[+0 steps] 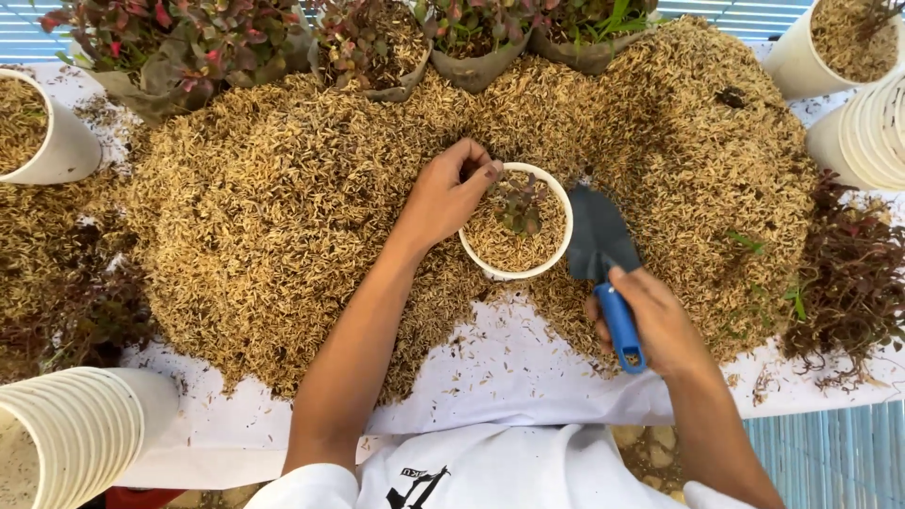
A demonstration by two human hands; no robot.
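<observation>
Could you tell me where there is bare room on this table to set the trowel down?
Bare white sheet lies along the near edge, between the husk heap and the stacked cups. Pots, plants and cuttings crowd the rest.

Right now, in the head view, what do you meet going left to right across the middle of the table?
White cup of husks at the left edge → left hand → white cup with a small plant → dark trowel blade → right hand → loose reddish cuttings.
</observation>
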